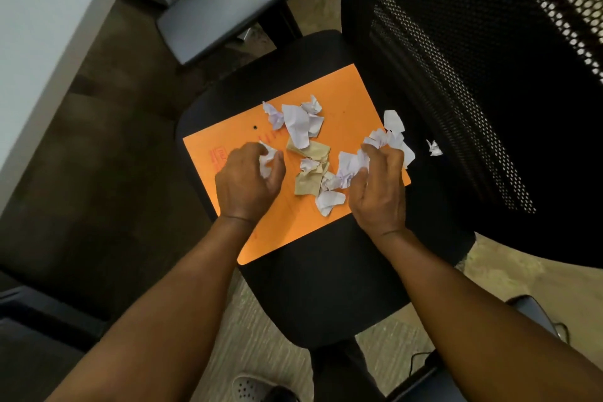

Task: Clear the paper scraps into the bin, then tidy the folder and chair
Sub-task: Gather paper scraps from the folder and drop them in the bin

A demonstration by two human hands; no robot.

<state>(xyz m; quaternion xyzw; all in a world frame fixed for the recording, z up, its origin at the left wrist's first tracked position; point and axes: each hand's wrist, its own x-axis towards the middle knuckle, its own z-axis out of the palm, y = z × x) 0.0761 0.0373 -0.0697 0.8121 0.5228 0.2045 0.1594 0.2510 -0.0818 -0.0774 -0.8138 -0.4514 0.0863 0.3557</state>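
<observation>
An orange folder (228,140) lies flat on the black seat of an office chair (326,287). Several crumpled white and tan paper scraps (303,127) are scattered over the folder's middle. My left hand (248,183) rests on the folder's left part, its fingers closed around a small white scrap. Over the folder's right edge, my right hand (378,189) grips a bunch of white scraps. One small white scrap (434,147) lies apart on the seat, right of the folder, near the backrest. No bin is in view.
The chair's black mesh backrest (473,75) rises at the right. A grey armrest (235,0) sits at the upper middle and a white desk edge (49,26) runs along the left. A foot in a perforated shoe (251,388) stands on the carpet below.
</observation>
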